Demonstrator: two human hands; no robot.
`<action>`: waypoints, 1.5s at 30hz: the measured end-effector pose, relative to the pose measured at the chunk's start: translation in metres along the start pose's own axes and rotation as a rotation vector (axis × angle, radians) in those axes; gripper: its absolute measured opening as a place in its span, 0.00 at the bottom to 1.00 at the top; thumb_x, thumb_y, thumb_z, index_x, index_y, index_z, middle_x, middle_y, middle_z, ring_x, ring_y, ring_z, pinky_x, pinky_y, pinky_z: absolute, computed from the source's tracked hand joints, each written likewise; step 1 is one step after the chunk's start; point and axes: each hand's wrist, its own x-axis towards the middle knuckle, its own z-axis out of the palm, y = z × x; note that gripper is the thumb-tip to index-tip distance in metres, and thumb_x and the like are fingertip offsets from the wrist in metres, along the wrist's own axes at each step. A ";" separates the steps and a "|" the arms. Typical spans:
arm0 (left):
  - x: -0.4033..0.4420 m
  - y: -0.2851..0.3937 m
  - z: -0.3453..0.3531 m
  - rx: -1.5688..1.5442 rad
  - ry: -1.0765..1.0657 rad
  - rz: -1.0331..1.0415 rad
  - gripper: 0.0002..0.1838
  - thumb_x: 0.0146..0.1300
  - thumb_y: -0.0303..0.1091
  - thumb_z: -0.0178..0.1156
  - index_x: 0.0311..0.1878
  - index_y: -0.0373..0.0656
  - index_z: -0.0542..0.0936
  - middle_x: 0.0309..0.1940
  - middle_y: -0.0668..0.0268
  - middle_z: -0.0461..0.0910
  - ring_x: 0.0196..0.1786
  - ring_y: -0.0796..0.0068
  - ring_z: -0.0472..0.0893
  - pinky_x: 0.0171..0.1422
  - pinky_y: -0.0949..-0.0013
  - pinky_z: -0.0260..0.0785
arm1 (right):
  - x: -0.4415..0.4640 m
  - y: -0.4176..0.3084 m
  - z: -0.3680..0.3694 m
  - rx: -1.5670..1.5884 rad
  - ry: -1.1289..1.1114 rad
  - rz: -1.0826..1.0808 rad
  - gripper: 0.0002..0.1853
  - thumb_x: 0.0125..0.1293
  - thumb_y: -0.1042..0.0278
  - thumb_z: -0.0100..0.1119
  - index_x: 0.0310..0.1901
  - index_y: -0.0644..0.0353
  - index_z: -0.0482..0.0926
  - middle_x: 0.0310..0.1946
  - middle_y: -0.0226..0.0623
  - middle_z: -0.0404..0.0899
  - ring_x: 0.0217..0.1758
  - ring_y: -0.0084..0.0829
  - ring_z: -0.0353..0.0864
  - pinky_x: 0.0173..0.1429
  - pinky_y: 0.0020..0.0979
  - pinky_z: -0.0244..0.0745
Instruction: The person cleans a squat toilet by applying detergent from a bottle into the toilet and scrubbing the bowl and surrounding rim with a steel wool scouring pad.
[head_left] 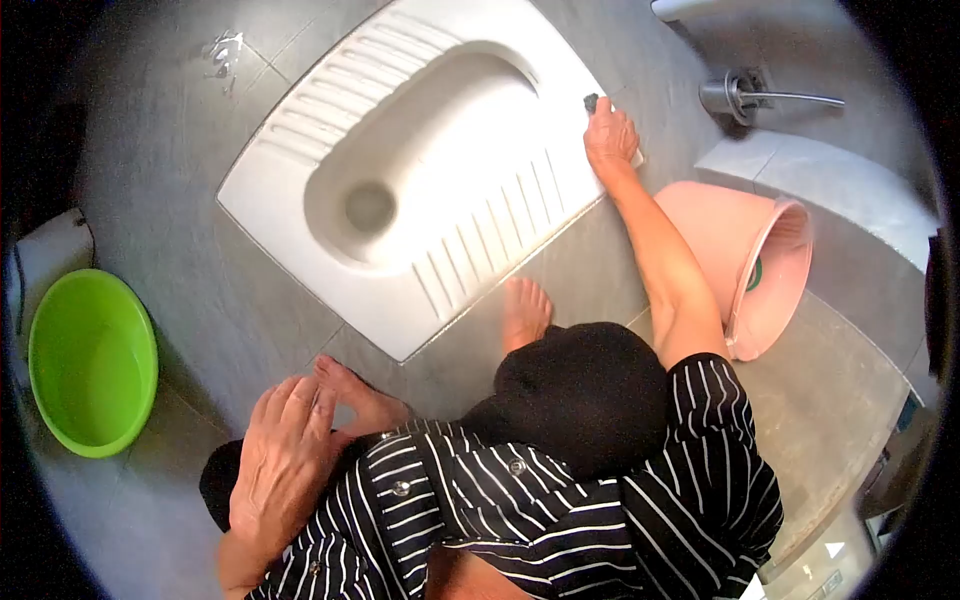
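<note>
A white squat toilet with ribbed foot areas is set in the grey tiled floor. At its upper right corner is my right hand, its fingers closed around a small dark object that shows only at the fingertips and rests on or just above the white rim. My left hand lies over my left knee at the lower left, its fingers extended and holding nothing. My bare feet are on the floor by the toilet's near edge.
A green basin stands at the far left. Beside my right forearm a pink bucket lies on its side, its mouth facing right. A metal fixture with a thin spout is at the upper right, above a pale ledge.
</note>
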 end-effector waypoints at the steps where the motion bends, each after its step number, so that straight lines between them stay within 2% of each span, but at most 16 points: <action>1: -0.004 -0.004 0.003 0.000 0.015 0.006 0.26 0.50 0.30 0.65 0.53 0.32 0.70 0.50 0.53 0.72 0.55 0.52 0.72 0.60 0.56 0.66 | 0.003 -0.003 0.000 -0.002 0.001 -0.013 0.10 0.68 0.66 0.46 0.47 0.58 0.72 0.41 0.52 0.79 0.46 0.51 0.79 0.48 0.50 0.74; 6: -0.009 -0.007 0.011 -0.044 -0.026 -0.136 0.24 0.48 0.28 0.66 0.49 0.33 0.72 0.47 0.53 0.73 0.52 0.52 0.73 0.57 0.57 0.66 | 0.043 -0.032 0.000 0.044 0.044 -0.020 0.10 0.68 0.66 0.44 0.47 0.57 0.73 0.39 0.52 0.79 0.44 0.51 0.80 0.44 0.48 0.76; 10: -0.008 -0.003 0.008 -0.055 0.051 -0.078 0.26 0.48 0.28 0.66 0.51 0.31 0.72 0.50 0.51 0.72 0.54 0.50 0.73 0.59 0.56 0.66 | 0.027 -0.089 0.023 0.165 0.104 -0.578 0.09 0.64 0.68 0.46 0.42 0.50 0.76 0.32 0.43 0.79 0.38 0.44 0.80 0.40 0.46 0.75; 13: -0.013 0.000 0.008 -0.078 0.006 -0.091 0.27 0.48 0.29 0.67 0.52 0.31 0.72 0.52 0.50 0.72 0.56 0.49 0.72 0.61 0.55 0.65 | -0.031 -0.133 0.025 0.079 -0.253 -0.881 0.10 0.63 0.65 0.49 0.44 0.48 0.77 0.39 0.44 0.77 0.49 0.46 0.76 0.47 0.47 0.72; 18: -0.019 -0.004 0.014 -0.139 -0.015 -0.123 0.28 0.48 0.30 0.67 0.53 0.30 0.72 0.53 0.49 0.71 0.57 0.48 0.72 0.61 0.54 0.65 | -0.005 -0.116 0.061 -0.129 -0.133 -0.500 0.16 0.61 0.71 0.54 0.51 0.66 0.71 0.44 0.51 0.77 0.47 0.43 0.79 0.43 0.37 0.81; 21: -0.021 -0.010 0.015 -0.146 -0.051 -0.174 0.28 0.49 0.31 0.67 0.53 0.30 0.72 0.53 0.49 0.71 0.57 0.48 0.71 0.61 0.53 0.65 | 0.000 -0.114 0.058 -0.377 -0.216 -0.690 0.23 0.60 0.69 0.58 0.55 0.68 0.67 0.48 0.52 0.75 0.48 0.45 0.78 0.43 0.39 0.81; 24: -0.029 -0.015 0.012 -0.151 -0.029 -0.183 0.28 0.50 0.32 0.67 0.54 0.29 0.71 0.52 0.49 0.71 0.58 0.47 0.71 0.61 0.51 0.65 | -0.013 -0.109 0.035 -0.147 -0.254 -0.792 0.27 0.58 0.69 0.59 0.57 0.68 0.62 0.52 0.52 0.72 0.52 0.48 0.76 0.48 0.46 0.78; 25: -0.032 -0.017 0.011 -0.152 -0.001 -0.169 0.28 0.51 0.33 0.66 0.54 0.29 0.71 0.52 0.49 0.71 0.58 0.47 0.71 0.62 0.51 0.65 | -0.003 -0.107 0.029 -0.180 -0.444 -0.821 0.31 0.57 0.69 0.60 0.60 0.67 0.58 0.57 0.51 0.68 0.56 0.51 0.74 0.56 0.50 0.74; 29: -0.045 -0.028 0.009 -0.271 0.099 -0.006 0.26 0.53 0.32 0.63 0.54 0.27 0.72 0.54 0.46 0.71 0.56 0.45 0.73 0.60 0.46 0.67 | 0.004 -0.140 0.026 -0.210 -0.493 -0.967 0.22 0.59 0.70 0.56 0.55 0.67 0.66 0.53 0.49 0.73 0.55 0.48 0.74 0.59 0.45 0.73; 32: -0.049 -0.026 0.008 -0.275 0.086 -0.131 0.28 0.47 0.33 0.64 0.54 0.32 0.73 0.54 0.47 0.73 0.58 0.45 0.73 0.63 0.46 0.65 | -0.049 -0.209 0.047 0.073 -0.415 -1.088 0.11 0.66 0.68 0.44 0.45 0.60 0.74 0.47 0.46 0.77 0.54 0.48 0.75 0.54 0.46 0.75; 33: -0.050 -0.028 0.007 -0.248 0.064 -0.165 0.29 0.47 0.33 0.65 0.54 0.32 0.73 0.54 0.47 0.73 0.58 0.45 0.73 0.63 0.46 0.65 | -0.071 -0.243 0.050 0.020 -0.494 -1.141 0.10 0.64 0.67 0.47 0.42 0.59 0.75 0.43 0.46 0.78 0.48 0.47 0.77 0.49 0.45 0.76; 34: -0.052 -0.032 0.009 -0.254 0.059 -0.180 0.29 0.47 0.33 0.65 0.55 0.32 0.73 0.54 0.46 0.73 0.59 0.44 0.72 0.63 0.46 0.65 | -0.095 -0.259 0.082 0.045 -0.328 -1.303 0.10 0.63 0.66 0.48 0.41 0.57 0.76 0.40 0.47 0.78 0.44 0.45 0.78 0.46 0.42 0.77; 36: -0.057 -0.031 0.006 -0.264 0.042 -0.184 0.30 0.47 0.33 0.65 0.55 0.32 0.73 0.54 0.46 0.73 0.59 0.44 0.72 0.63 0.46 0.65 | -0.129 -0.298 0.102 -0.140 -0.378 -1.419 0.13 0.62 0.66 0.48 0.44 0.52 0.81 0.41 0.41 0.80 0.46 0.41 0.78 0.46 0.41 0.75; 40: -0.056 -0.037 0.015 -0.261 -0.016 -0.230 0.30 0.47 0.33 0.65 0.55 0.33 0.73 0.55 0.47 0.72 0.59 0.43 0.72 0.63 0.46 0.65 | -0.154 -0.319 0.215 -0.015 -0.098 -1.249 0.12 0.60 0.66 0.51 0.37 0.50 0.85 0.44 0.36 0.81 0.50 0.40 0.76 0.55 0.44 0.68; 43: -0.058 -0.026 0.019 -0.237 -0.025 -0.219 0.30 0.49 0.33 0.65 0.56 0.33 0.72 0.56 0.47 0.72 0.60 0.45 0.71 0.64 0.47 0.64 | -0.134 -0.292 0.121 -0.212 -0.243 -1.496 0.10 0.58 0.65 0.53 0.37 0.51 0.84 0.44 0.37 0.80 0.49 0.41 0.76 0.53 0.44 0.69; 45: -0.054 -0.023 0.016 -0.242 -0.017 -0.228 0.30 0.49 0.34 0.65 0.56 0.33 0.72 0.56 0.48 0.72 0.61 0.44 0.71 0.64 0.46 0.63 | -0.114 -0.263 0.091 0.009 -0.192 -1.415 0.07 0.57 0.67 0.53 0.33 0.53 0.80 0.37 0.38 0.78 0.46 0.42 0.76 0.48 0.43 0.70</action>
